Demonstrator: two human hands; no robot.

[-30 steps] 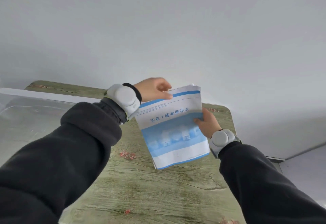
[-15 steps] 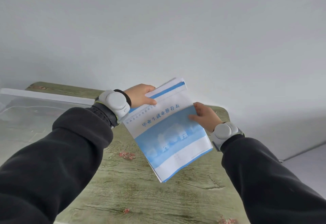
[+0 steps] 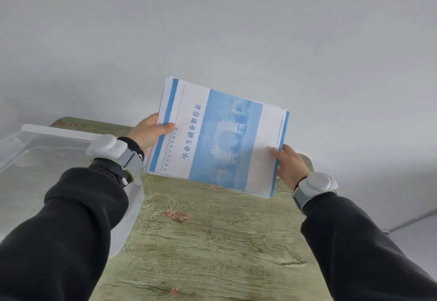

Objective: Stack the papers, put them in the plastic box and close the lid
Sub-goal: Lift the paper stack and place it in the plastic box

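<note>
The stack of papers [image 3: 222,139] has been lifted higher and turned level since a moment ago, and is held above the table [image 3: 212,248], pinched by the left hand [image 3: 149,132] and right hand [image 3: 289,165]; the plastic box [image 3: 30,144] is seen at left

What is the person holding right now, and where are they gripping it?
A stack of papers, lifted off the table: the left hand pinches its left edge, the right hand its right edge.
</note>
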